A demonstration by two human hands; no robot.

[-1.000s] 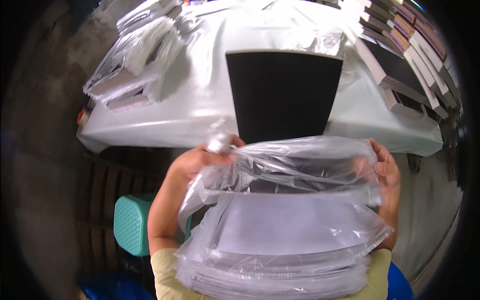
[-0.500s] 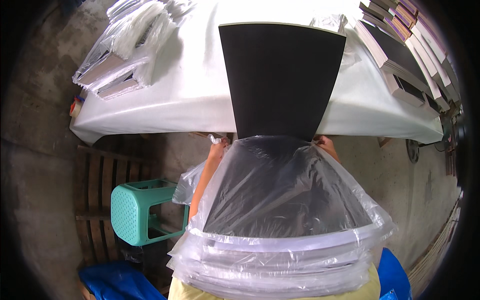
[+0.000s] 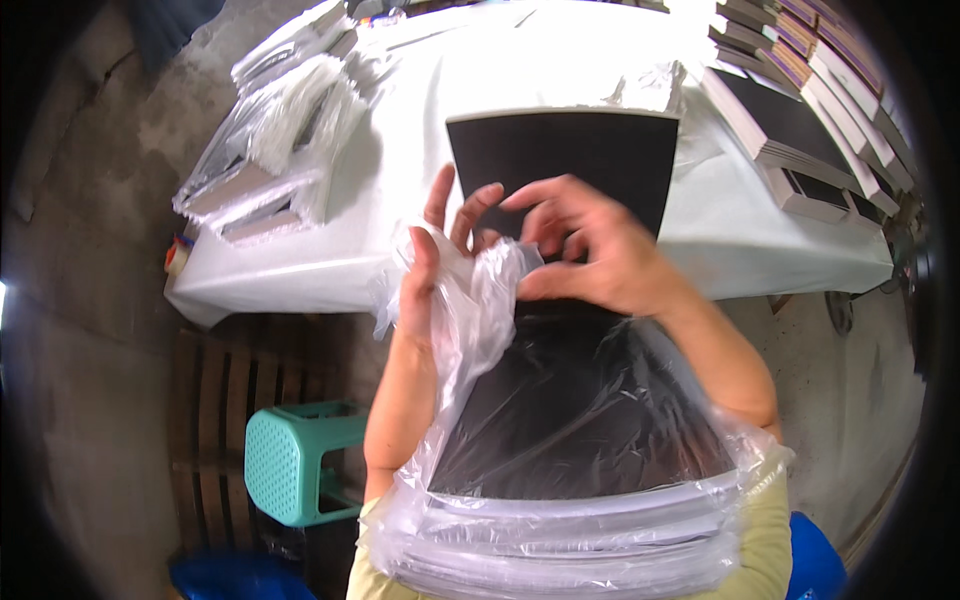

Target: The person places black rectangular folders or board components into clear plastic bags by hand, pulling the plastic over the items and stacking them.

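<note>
Workshop, bare concrete floor [image 3: 850,400], slatted wooden pallet [image 3: 237,375], sheet-covered worktable [image 3: 410,150], stacked boards [image 3: 780,120], plastic-wrapped bundles [image 3: 265,130]

We have room to pass between the left-hand wrapped stacks [image 3: 268,135] and the black board [image 3: 570,150]; at right, unwrapped stacks [image 3: 785,125] stand in the way.

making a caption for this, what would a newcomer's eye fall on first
Likely the black board in the middle, with its near part seemingly under clear plastic and its far part over the white table. Then the two hands above it: the left hand with bunched plastic against it, the right hand close by, fingers curved. The green stool at lower left stands out too.
</note>
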